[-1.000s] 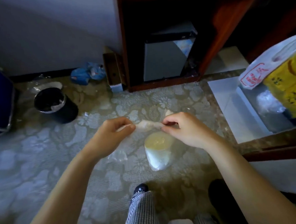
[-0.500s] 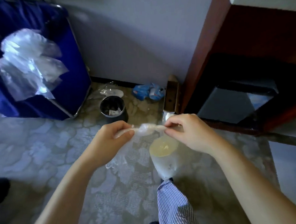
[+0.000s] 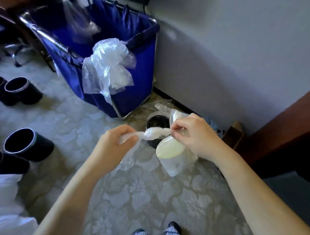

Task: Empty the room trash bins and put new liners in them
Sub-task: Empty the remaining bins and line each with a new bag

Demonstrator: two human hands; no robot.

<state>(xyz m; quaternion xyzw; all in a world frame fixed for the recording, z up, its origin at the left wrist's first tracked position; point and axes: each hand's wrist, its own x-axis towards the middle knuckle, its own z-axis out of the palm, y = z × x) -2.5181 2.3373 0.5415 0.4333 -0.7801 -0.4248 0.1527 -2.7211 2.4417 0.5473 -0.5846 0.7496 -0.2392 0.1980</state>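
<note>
Left hand (image 3: 114,147) and right hand (image 3: 193,135), fingers curled, pinch opposite ends of the twisted neck of a clear liner bag (image 3: 152,133) stretched between them; a white cup (image 3: 171,154) inside hangs below the right hand, just nearer than a black bin (image 3: 157,121)

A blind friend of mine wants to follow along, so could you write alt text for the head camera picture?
Left hand and right hand pinch the twisted neck of a clear plastic bag with a white cup hanging inside. Behind stand a black trash bin and a blue cart draped with clear liners.
</note>
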